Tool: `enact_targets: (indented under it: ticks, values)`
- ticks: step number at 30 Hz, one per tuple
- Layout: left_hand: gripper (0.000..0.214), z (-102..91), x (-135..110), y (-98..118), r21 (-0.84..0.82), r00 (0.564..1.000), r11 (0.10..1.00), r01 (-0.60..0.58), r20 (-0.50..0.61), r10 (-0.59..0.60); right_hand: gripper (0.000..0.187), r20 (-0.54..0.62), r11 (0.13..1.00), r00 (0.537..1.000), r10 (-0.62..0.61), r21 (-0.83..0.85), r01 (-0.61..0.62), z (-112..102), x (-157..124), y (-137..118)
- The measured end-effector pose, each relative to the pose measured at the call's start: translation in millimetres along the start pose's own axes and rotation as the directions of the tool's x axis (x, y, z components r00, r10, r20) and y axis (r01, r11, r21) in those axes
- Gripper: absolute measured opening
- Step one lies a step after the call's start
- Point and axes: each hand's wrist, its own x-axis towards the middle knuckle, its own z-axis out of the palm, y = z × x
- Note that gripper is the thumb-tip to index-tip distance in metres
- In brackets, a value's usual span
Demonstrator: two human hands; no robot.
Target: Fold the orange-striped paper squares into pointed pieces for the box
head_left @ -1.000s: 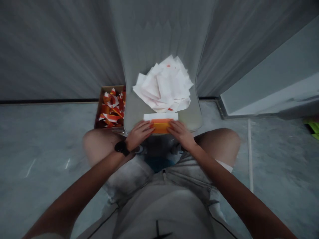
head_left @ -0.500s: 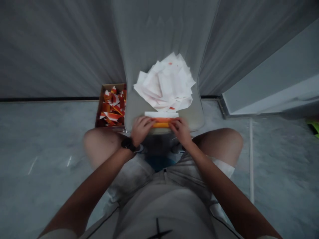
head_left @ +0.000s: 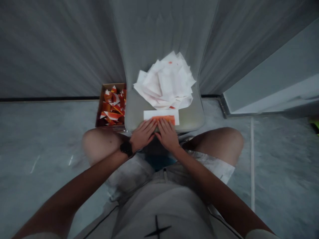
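A folded sheet of paper [head_left: 176, 116], white with an orange-red printed strip, lies flat near the front edge of the chair seat. My left hand [head_left: 144, 132] presses on its left part with the fingers stretched out. On its middle rests my right hand [head_left: 167, 133], fingers also straight and flat, the two hands almost meeting. Part of the paper is hidden beneath my fingers. Just beyond it sits a loose pile of white paper sheets [head_left: 165, 81] with small orange-red marks.
The grey chair [head_left: 196, 116] stands between my knees. Left of it, a cardboard box [head_left: 98, 111] on the floor holds several folded orange, red and white paper pieces [head_left: 112, 116]. A grey curtain [head_left: 62, 49] hangs behind, and a pale panel [head_left: 271, 73] stands at right.
Both hands have gone from gripping the paper's folded edge at its sides to lying flat over it, closer together. The orange fold now lies pressed down on the seat.
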Motion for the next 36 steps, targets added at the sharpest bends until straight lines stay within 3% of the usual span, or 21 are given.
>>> enact_targets:
  ticks: [8,16,20,23,26,28,30,33,36]
  values:
    - [0.067,-5.1,-16,2,-0.002,0.98,0.981,0.195,-0.031,-0.195,0.06,-0.008,0.988,0.989,0.145,-0.054,-0.146,-15,-25,36]
    - [0.059,-1.2,-16,4,-0.011,0.969,0.974,0.228,-0.097,-0.228,0.055,-0.065,0.984,0.986,0.155,-0.08,-0.16,-14,-23,31]
    - [0.049,1.3,-12,3,-0.082,0.95,0.969,0.234,-0.193,-0.246,0.048,-0.146,0.98,0.978,0.146,-0.113,-0.163,-16,-20,27]
    - [0.04,3.1,-11,15,-0.162,0.866,0.933,0.32,-0.35,-0.358,0.039,-0.199,0.971,0.963,0.183,-0.12,-0.209,-19,-16,22]
    - [0.033,5.7,-10,42,-0.309,0.71,0.844,0.438,-0.458,-0.536,0.035,-0.221,0.954,0.946,0.239,-0.126,-0.271,-21,-13,18]
    - [0.03,9.1,-8,60,-0.489,0.637,0.732,0.475,-0.382,-0.669,0.035,-0.219,0.949,0.941,0.257,-0.128,-0.289,-22,-13,16]
    - [0.032,13.5,-2,71,-0.684,0.57,0.54,0.49,-0.218,-0.792,0.036,-0.216,0.948,0.939,0.267,-0.116,-0.296,-23,-14,16]
    - [0.039,17.5,10,69,-0.842,0.479,0.265,0.469,-0.009,-0.878,0.032,-0.219,0.949,0.932,0.289,-0.06,-0.309,-24,-16,15]
    - [0.04,14.8,20,53,-0.868,0.467,0.174,0.466,0.075,-0.881,0.028,-0.198,0.956,0.936,0.291,0.014,-0.295,-23,-16,12]
